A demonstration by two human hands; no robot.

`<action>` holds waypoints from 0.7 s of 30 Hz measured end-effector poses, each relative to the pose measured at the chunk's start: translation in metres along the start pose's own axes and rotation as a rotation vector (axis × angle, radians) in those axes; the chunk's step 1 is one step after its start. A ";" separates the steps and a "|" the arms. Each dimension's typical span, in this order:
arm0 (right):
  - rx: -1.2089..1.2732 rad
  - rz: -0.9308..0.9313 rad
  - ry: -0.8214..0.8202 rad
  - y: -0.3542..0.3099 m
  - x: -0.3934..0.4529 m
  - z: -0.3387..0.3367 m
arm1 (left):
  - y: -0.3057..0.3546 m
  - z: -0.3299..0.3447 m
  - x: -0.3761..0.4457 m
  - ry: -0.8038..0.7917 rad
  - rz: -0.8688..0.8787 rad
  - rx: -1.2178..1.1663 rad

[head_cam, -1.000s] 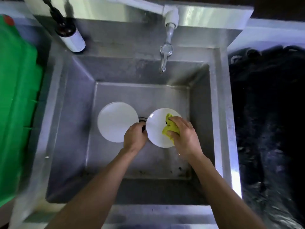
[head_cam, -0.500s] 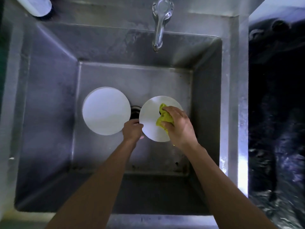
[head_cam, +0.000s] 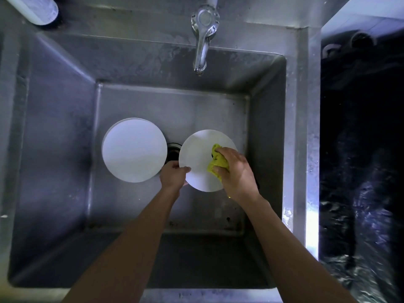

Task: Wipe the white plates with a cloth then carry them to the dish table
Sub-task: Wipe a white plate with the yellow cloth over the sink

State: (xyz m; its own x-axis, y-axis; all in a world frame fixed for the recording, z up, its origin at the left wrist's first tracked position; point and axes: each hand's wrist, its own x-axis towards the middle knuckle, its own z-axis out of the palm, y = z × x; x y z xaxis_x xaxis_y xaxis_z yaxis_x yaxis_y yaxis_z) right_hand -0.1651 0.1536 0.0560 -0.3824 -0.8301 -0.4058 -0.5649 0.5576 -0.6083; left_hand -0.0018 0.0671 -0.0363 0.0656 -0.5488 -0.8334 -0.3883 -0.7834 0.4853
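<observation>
Near rim of steel sink (head_cam: 54, 294): ran across the bottom of the view, with two bare forearms reaching over it into the basin.

Left hand (head_cam: 173, 177): low in the basin, fingers curled round the near-left edge of the held plate, thumb lying on its upper face.

Right hand (head_cam: 237, 171): just right of the left hand, fingers (head_cam: 222, 152) bunched round a yellow-green cloth (head_cam: 216, 164) and pressing it onto the right half of the held plate.

Held plate (head_cam: 200, 158): white, round, right of centre in the basin, gripped at its edge by the left hand and partly covered by the cloth and right hand. Whether it rested on the sink floor or was lifted clear could not be told.

Drain (head_cam: 173, 150): dark opening in the sink floor, showing between the two plates and partly covered by both.

Second plate (head_cam: 134, 149): white, round, lying flat on the sink floor left of the held plate, untouched by either hand; a second rim showing at its far-left edge suggested a stack.

Faucet (head_cam: 203, 38): chrome, mounted on the far wall, spout pointing down over the basin.

Bottle (head_cam: 36, 9): pale, cylindrical, on the far-left ledge, cut off by the frame.

Right of sink: a dark area, contents too dim to tell.
</observation>
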 end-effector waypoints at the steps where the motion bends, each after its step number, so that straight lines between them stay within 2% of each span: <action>1: 0.005 0.001 -0.001 0.001 -0.001 -0.001 | 0.000 0.001 -0.001 -0.006 0.007 0.005; 13: 0.067 0.020 0.035 0.001 -0.033 -0.007 | 0.015 -0.001 -0.033 -0.290 -0.062 -0.141; 21: 0.074 0.032 0.055 -0.020 -0.063 -0.023 | 0.031 -0.035 -0.077 -0.395 -0.083 -0.173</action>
State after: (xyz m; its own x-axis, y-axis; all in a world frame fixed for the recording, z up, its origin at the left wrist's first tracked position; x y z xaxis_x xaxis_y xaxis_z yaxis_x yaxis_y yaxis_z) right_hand -0.1461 0.1948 0.1092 -0.4404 -0.8091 -0.3890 -0.4971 0.5806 -0.6448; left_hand 0.0131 0.0754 0.0518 -0.2791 -0.3545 -0.8924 -0.2346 -0.8760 0.4214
